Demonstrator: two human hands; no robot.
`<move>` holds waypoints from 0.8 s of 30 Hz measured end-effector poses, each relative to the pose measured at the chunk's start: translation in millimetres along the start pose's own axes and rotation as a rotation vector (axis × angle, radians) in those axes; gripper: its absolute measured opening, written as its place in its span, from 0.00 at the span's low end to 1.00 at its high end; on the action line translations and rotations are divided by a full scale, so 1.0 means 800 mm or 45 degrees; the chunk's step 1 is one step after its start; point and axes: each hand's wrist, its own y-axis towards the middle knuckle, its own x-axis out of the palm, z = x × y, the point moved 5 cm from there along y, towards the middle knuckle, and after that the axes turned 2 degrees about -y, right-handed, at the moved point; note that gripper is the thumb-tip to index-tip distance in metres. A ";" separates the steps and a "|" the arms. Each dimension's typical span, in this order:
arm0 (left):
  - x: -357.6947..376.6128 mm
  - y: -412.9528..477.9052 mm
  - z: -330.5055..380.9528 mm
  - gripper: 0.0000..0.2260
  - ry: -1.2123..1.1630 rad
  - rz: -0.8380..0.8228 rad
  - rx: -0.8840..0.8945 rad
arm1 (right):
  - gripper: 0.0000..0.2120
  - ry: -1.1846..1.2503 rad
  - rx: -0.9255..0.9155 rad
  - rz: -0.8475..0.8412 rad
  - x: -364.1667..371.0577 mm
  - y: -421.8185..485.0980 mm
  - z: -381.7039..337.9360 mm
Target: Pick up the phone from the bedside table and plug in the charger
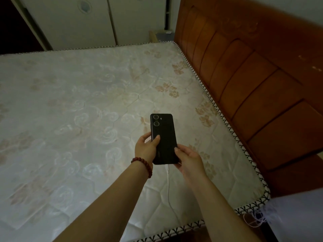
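Observation:
A black phone point(164, 137) is held back side up above the mattress, its two camera lenses at the far end. My left hand point(146, 148) grips its left edge, thumb on the back. My right hand point(187, 158) holds its lower right corner. A white charger cable point(168, 186) runs from the phone's near end down across the mattress toward me; its plug sits at the phone's bottom port. A red bead bracelet is on my left wrist.
The bare patterned mattress point(78, 110) fills the view. A wooden headboard point(253, 75) stands along the right. White cabinet doors point(78, 20) are behind the bed. A pale cloth point(297, 215) lies at the lower right.

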 end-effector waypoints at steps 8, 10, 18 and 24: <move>0.034 0.083 -0.055 0.16 0.266 0.018 -0.047 | 0.12 -0.205 0.092 0.058 -0.033 0.102 0.039; 0.039 0.110 -0.080 0.15 0.273 0.046 -0.101 | 0.12 -0.278 0.114 0.081 -0.039 0.135 0.059; 0.033 0.211 -0.185 0.06 0.231 0.142 -0.350 | 0.09 -0.540 0.173 0.080 -0.051 0.255 0.164; 0.018 0.265 -0.251 0.19 0.272 0.160 -0.443 | 0.09 -0.630 0.245 0.090 -0.052 0.312 0.226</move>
